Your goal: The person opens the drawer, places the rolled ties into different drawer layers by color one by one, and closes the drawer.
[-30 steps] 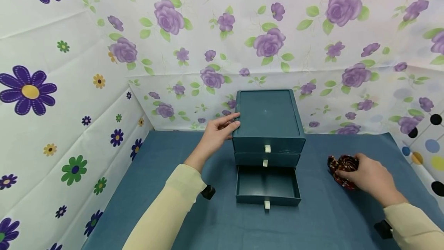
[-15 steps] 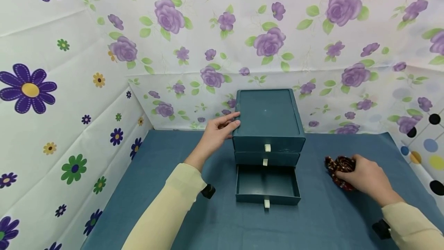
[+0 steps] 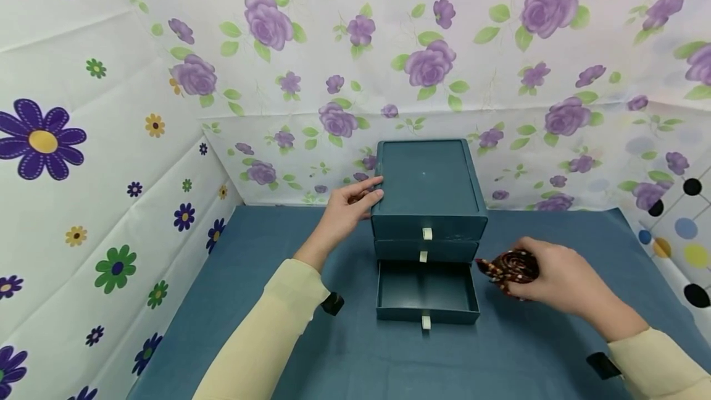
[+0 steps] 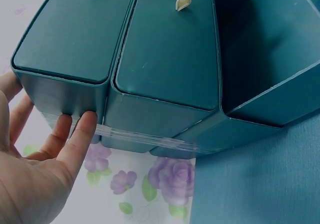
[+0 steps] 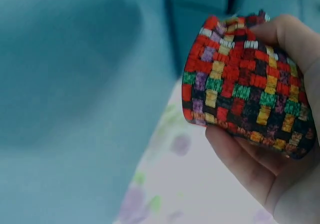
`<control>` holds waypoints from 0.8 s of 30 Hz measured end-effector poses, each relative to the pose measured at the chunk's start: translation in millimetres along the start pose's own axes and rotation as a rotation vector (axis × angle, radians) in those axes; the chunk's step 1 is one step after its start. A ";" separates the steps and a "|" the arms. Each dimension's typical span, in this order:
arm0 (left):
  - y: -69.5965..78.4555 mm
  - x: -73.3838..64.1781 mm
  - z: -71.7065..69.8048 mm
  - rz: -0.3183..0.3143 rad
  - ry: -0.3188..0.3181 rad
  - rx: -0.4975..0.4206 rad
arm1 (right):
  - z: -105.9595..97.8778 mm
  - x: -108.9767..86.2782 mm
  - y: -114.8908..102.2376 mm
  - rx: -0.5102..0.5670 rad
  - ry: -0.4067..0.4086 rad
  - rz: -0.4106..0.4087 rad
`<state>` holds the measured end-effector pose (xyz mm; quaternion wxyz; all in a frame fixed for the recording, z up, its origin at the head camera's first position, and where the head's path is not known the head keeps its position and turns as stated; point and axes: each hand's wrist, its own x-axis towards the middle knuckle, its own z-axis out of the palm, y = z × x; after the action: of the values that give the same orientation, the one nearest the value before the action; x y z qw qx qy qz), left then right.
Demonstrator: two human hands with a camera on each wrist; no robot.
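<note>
A teal chest of drawers (image 3: 428, 181) stands on the blue cloth, its bottom drawer (image 3: 426, 315) pulled out with no object visible inside. My left hand (image 3: 345, 207) rests against the chest's left side near the top, fingers extended. In the left wrist view, the fingertips of my left hand (image 4: 47, 169) touch the side wall. To the right of the drawer, my right hand (image 3: 563, 276) grips a rolled-up woven fabric strip (image 3: 513, 267). Close up, the woven fabric strip (image 5: 240, 84) is checked in red, yellow, green, purple and black, with fingers and thumb of my right hand (image 5: 295, 179) around it.
Two upper drawers with cream pull tabs (image 3: 427, 234) are closed. Clear tape (image 4: 150, 136) runs along the chest's side. A blue cloth (image 3: 355, 363) covers the table, and flowered sheets (image 3: 311, 79) hang behind and at the left.
My right hand has carried the rolled fabric strip leftward, closer to the open drawer. My left hand stays on the chest's side.
</note>
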<state>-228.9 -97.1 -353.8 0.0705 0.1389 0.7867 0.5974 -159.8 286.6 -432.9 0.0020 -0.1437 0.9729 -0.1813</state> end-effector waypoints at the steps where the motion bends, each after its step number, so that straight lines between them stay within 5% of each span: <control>1: -0.2 0.0 0.1 0.001 0.000 -0.001 | 0.1 -0.4 -9.1 -0.008 0.011 -0.035; 8: -0.9 -0.2 -0.4 0.004 -0.001 -0.004 | 11.6 0.0 -62.6 -0.055 0.119 -0.223; 14: -1.3 0.6 -0.4 0.007 -0.002 -0.006 | 32.9 7.0 -87.4 -0.080 0.192 -0.312; 24: 0.4 -0.9 0.4 0.009 -0.001 -0.002 | 70.3 17.0 -100.5 -0.095 0.158 -0.319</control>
<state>-227.8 -96.9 -353.7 0.0686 0.1427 0.7853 0.5986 -144.2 167.4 -462.3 -0.1102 -0.2815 0.9423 -0.1441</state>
